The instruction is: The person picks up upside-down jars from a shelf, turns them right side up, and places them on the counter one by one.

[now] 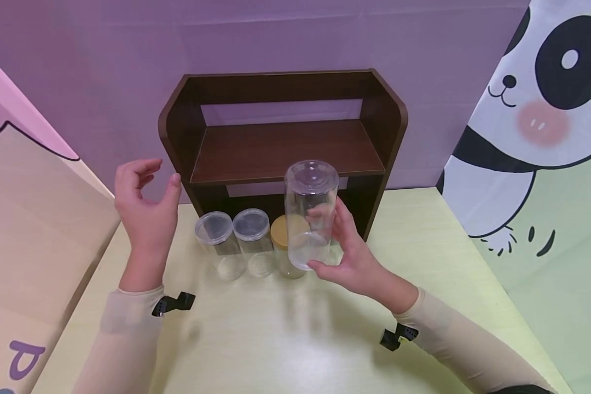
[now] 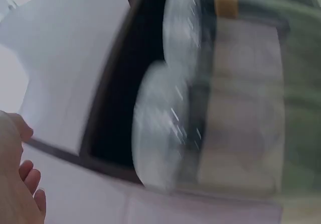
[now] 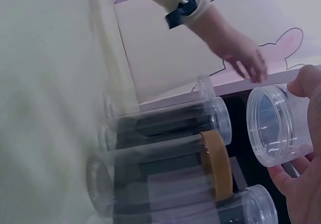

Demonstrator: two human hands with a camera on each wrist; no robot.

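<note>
My right hand (image 1: 352,260) grips a clear plastic jar (image 1: 311,183), raised in front of the shelf with its base up and its lidded end down. In the right wrist view, its clear lid (image 3: 271,126) faces the camera. Nothing is in my left hand (image 1: 148,219), which hangs in the air left of the shelf, fingers loosely bent and thumb apart. Below stand two jars with clear lids, one at the left (image 1: 214,228) and one beside it (image 1: 251,225). A jar with a tan lid (image 1: 278,235) is partly behind the held jar. Another clear-lidded jar (image 3: 258,206) shows in the right wrist view.
A dark brown two-tier shelf (image 1: 290,145) stands at the back of the pale table (image 1: 276,339), behind the row of jars. A purple cloth (image 1: 285,38) hangs behind it. Printed panels flank the table, with a panda (image 1: 532,109) at the right.
</note>
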